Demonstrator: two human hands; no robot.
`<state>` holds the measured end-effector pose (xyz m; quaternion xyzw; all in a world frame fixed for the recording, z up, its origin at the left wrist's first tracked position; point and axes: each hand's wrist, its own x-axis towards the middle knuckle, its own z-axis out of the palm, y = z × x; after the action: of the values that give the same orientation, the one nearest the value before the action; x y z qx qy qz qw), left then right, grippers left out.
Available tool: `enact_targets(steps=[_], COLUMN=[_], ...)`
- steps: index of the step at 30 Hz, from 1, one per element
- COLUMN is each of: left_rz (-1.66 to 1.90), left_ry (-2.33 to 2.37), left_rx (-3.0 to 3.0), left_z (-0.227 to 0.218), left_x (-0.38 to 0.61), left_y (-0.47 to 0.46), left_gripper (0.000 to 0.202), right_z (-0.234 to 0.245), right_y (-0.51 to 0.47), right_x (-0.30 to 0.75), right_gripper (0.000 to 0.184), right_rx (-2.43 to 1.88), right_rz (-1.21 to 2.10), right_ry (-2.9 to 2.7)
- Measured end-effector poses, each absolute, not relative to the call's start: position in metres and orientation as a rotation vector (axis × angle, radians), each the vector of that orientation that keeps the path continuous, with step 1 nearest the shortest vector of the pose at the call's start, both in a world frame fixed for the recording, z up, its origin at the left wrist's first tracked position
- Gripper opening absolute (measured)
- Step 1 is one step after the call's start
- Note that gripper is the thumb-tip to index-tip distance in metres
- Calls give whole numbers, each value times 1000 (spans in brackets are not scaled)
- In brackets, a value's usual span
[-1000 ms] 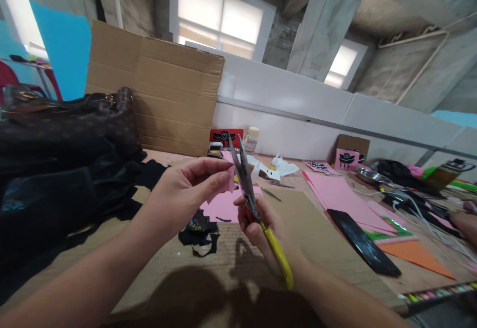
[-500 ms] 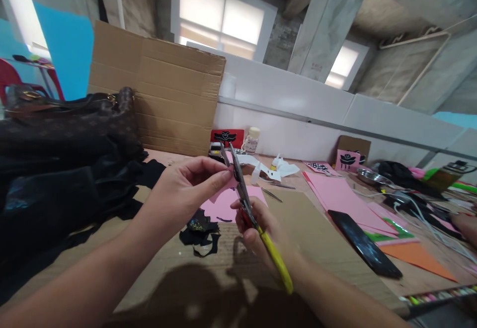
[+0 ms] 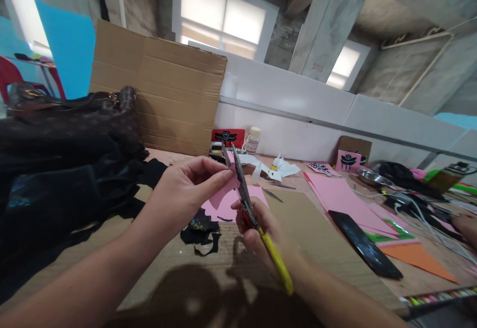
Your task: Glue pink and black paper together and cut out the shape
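My left hand point(image 3: 186, 189) pinches a small pink paper piece point(image 3: 223, 191) between thumb and fingers, held above the table. My right hand point(image 3: 261, 228) grips scissors point(image 3: 242, 194) with yellow and red handles; the slightly parted blades point up and meet the pink piece's edge. Below the hands lie a pink paper sheet point(image 3: 229, 208) and black paper scraps point(image 3: 201, 231) on brown cardboard point(image 3: 316, 238).
A dark bag point(image 3: 59, 134) sits at left before an upright cardboard panel point(image 3: 160, 94). A black phone point(image 3: 363, 243), pink sheets point(image 3: 339, 194), an orange sheet point(image 3: 417, 256) and cables point(image 3: 421, 213) lie at right. Another person's hand point(image 3: 465, 226) shows at the right edge. A small bottle point(image 3: 252, 140) stands by the wall.
The scissor blades have shifted slightly left and opened a little against the pink piece. Both hands have stayed in nearly the same place.
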<state>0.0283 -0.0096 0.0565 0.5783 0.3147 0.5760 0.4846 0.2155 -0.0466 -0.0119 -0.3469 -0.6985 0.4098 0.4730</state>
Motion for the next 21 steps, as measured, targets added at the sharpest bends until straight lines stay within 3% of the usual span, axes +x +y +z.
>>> enact_targets(steps=[21], left_rz=[1393], left_ry=[705], left_rx=[1337], left_z=[51], left_x=[34], left_y=[-12], left_gripper=[11], right_z=[-18], right_y=[-48], right_x=[219], right_gripper=[49], right_rx=[-856], right_rz=[1030], right_ry=[-1695])
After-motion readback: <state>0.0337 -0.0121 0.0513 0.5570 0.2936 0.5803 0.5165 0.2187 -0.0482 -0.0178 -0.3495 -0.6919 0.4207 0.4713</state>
